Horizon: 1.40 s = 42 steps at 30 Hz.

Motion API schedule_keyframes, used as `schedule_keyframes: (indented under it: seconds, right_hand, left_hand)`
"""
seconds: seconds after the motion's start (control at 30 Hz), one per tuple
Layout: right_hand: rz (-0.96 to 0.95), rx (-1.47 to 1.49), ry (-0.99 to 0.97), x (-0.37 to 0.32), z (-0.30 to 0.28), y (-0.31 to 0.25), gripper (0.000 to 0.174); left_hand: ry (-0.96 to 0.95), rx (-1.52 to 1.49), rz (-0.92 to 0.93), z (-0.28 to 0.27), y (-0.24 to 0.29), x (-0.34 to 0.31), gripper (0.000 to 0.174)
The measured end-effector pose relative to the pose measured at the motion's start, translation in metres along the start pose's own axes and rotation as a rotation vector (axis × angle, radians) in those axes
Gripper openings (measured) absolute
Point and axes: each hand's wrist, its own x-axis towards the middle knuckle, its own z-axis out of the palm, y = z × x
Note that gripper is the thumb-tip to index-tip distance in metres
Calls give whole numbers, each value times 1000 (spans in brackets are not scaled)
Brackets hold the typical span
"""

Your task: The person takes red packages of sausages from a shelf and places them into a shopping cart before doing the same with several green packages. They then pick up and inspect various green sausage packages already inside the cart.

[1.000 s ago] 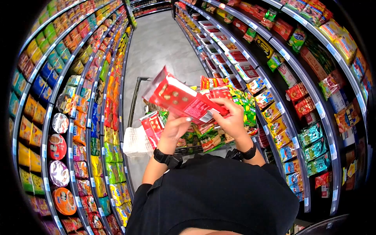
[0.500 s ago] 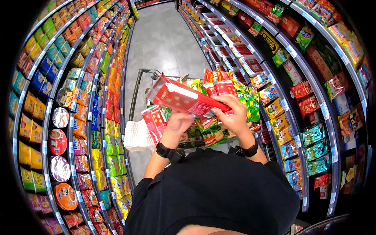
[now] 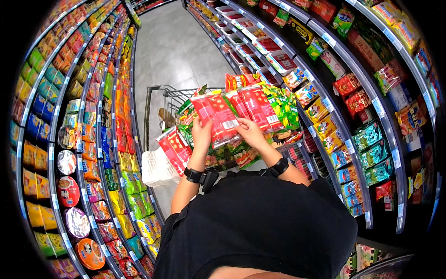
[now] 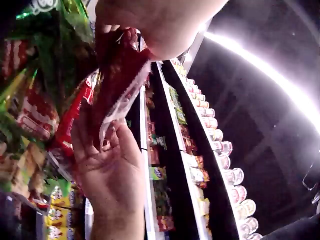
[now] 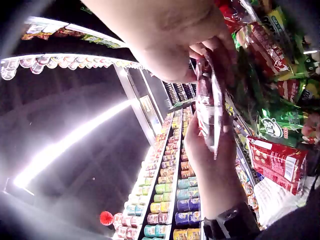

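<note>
A red snack packet (image 3: pixel 214 114) with a barcode in its lower corner is held above a loaded shopping cart (image 3: pixel 149 109). My left hand (image 3: pixel 202 135) grips its left edge, thumb on the printed face. At its lower right corner, my right hand (image 3: pixel 252 135) pinches the packet. Seen edge-on in the right wrist view, the packet (image 5: pixel 209 107) is flat and thin between both hands. Just right of it, more red packets (image 3: pixel 255 108) lie on the load beside green packets (image 3: pixel 282 109). Another red packet (image 3: pixel 175 145) leans at the cart's near left corner.
A white bundle (image 3: pixel 159 168) sits at the cart's near left corner. Shelves of bagged snacks and round tubs (image 3: pixel 77 222) line the left side; shelves with packets (image 3: pixel 373 160) and white trays (image 3: pixel 281 60) line the right. Grey aisle floor (image 3: pixel 165 46) stretches ahead.
The red packet has come down and nearer, turning from a slanted, edge-showing pose to face up with its barcode visible. My left hand has shifted from beneath it to its left edge.
</note>
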Motion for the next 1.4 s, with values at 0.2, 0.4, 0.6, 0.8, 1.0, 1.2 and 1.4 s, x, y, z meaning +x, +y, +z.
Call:
schedule_keyframes:
  seconds: [0.2, 0.4, 0.6, 0.8, 1.0, 1.2, 1.4]
  right_hand:
    - [-25, -175, -2, -5, -4, -4, 32]
    - [-118, -537, 396, -2, -17, -47, 27]
    - [-211, -1213, 528, 4, -40, -41, 71]
    - [-61, -1316, 531, 0, -33, -29, 82]
    - [-450, -994, 362, 1, 2, -44, 56]
    - [-361, -750, 157, 12, 29, -26, 61]
    - [-232, -742, 51, 21, 38, -20, 62]
  left_hand:
    - [20, 575, 325, -8, 4, 0, 60]
    - [-88, 773, 471, -1, 12, -9, 74]
    - [-210, 1115, 395, 8, 4, -16, 71]
    - [-230, 1058, 417, 4, 6, -13, 73]
    - [-251, 987, 397, -4, -4, -8, 75]
    - [-318, 868, 376, -14, -4, -9, 79]
    - [-488, 758, 287, -28, 7, -4, 82]
